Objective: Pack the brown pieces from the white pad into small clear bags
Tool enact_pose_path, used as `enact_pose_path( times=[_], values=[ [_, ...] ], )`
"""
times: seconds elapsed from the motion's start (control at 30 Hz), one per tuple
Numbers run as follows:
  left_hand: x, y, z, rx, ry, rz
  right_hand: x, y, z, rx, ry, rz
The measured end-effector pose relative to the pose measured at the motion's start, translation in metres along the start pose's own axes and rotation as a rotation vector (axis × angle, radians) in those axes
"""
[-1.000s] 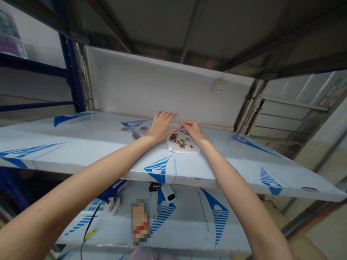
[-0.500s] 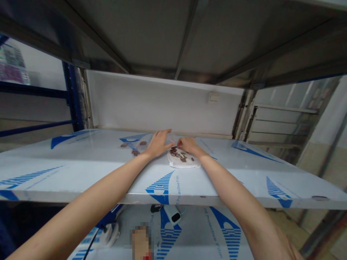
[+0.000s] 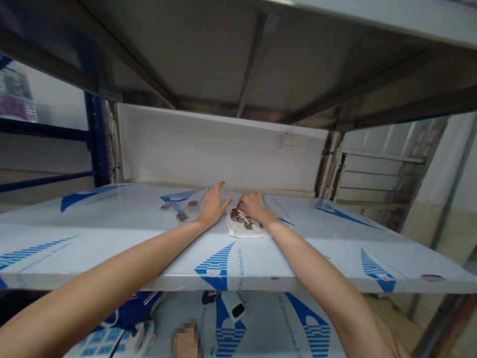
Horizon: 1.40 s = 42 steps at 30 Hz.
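A white, cloth-like pad (image 3: 238,231) lies on the shelf, with several small brown pieces (image 3: 237,216) scattered on it. My right hand (image 3: 254,205) is over its far edge, fingers bent down and pinched at the brown cluster; what sits between the fingertips is too small to make out. Just left of the pad, my left hand (image 3: 213,205) has its fingers stretched and the thumb apart, holding nothing visible. Clear plastic (image 3: 201,199) lies by the left hand, partly hidden. Small clusters of brown pieces (image 3: 182,217) lie further left.
The shelf (image 3: 122,238) is covered in blue-printed protective film. A metal upper shelf (image 3: 208,54) hangs overhead, and a wall with a switch (image 3: 288,141) closes the back. Below are a white device (image 3: 233,305) and a power strip (image 3: 100,343). Blue posts (image 3: 97,139) stand left.
My right hand has shifted slightly left and down, its fingertips now lower at the brown pieces. My left hand stays beside the pad, still spread. The whole view has tilted up a little.
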<state>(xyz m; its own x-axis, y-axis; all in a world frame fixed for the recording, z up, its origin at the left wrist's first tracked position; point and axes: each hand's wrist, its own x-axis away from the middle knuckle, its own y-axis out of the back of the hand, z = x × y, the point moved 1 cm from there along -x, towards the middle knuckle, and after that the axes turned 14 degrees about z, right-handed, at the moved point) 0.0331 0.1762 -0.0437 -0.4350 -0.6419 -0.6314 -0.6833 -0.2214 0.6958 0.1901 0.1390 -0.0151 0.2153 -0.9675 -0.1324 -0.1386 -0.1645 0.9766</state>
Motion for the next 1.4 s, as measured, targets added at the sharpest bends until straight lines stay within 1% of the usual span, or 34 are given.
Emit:
enact_pose_path(
  times=[0.07,0.13,0.23,0.3,0.37,0.43,0.53,0.6,0.67,0.77,0.87,1.0,1.07,1.13,1.17,1.3,1.4],
  values=[
    [0.000,-0.001,-0.002,-0.007,-0.028,-0.010,0.000,-0.001,0.001,0.015,-0.013,-0.006],
    [0.001,-0.001,-0.002,0.035,-0.037,0.002,0.000,-0.002,0.001,0.004,-0.027,0.014],
    [0.000,-0.001,-0.002,0.134,-0.028,0.030,0.000,-0.001,-0.001,-0.011,-0.054,0.023],
    [0.000,-0.001,-0.003,0.189,0.015,0.046,-0.001,0.001,-0.004,-0.048,-0.080,0.007],
    [0.000,-0.001,-0.007,0.227,0.086,0.079,-0.003,0.006,-0.008,-0.163,-0.109,-0.071],
    [0.000,-0.001,-0.013,0.239,0.128,0.120,-0.005,0.014,-0.012,-0.375,-0.104,-0.213],
    [0.001,0.000,-0.023,0.219,0.116,0.144,-0.009,0.025,-0.015,-0.723,-0.009,-0.408],
    [0.001,0.002,-0.026,0.216,0.121,0.144,-0.009,0.029,-0.013,-0.851,0.080,-0.471],
    [0.001,0.004,-0.027,0.221,0.125,0.143,-0.008,0.029,-0.008,-0.887,0.138,-0.487],
    [0.001,0.007,-0.028,0.213,0.130,0.154,-0.005,0.025,0.000,-0.843,0.151,-0.467],
    [0.000,0.010,-0.028,0.193,0.126,0.167,-0.003,0.023,0.001,-0.763,0.119,-0.459],
    [-0.005,0.012,-0.024,0.156,0.153,0.126,-0.003,0.027,-0.010,-0.680,-0.011,-0.458],
    [-0.008,0.012,-0.019,0.134,0.183,0.096,-0.003,0.027,-0.016,-0.629,-0.080,-0.422],
    [-0.009,0.011,-0.014,0.115,0.200,0.090,-0.001,0.021,-0.019,-0.535,-0.126,-0.333],
    [-0.010,0.011,-0.013,0.111,0.202,0.095,-0.001,0.016,-0.019,-0.474,-0.126,-0.273],
    [-0.010,0.009,-0.011,0.114,0.195,0.108,0.001,-0.003,-0.012,-0.274,-0.020,-0.039],
    [-0.009,0.009,-0.013,0.109,0.194,0.095,0.001,-0.008,-0.004,-0.227,0.009,0.040]
  ],
)
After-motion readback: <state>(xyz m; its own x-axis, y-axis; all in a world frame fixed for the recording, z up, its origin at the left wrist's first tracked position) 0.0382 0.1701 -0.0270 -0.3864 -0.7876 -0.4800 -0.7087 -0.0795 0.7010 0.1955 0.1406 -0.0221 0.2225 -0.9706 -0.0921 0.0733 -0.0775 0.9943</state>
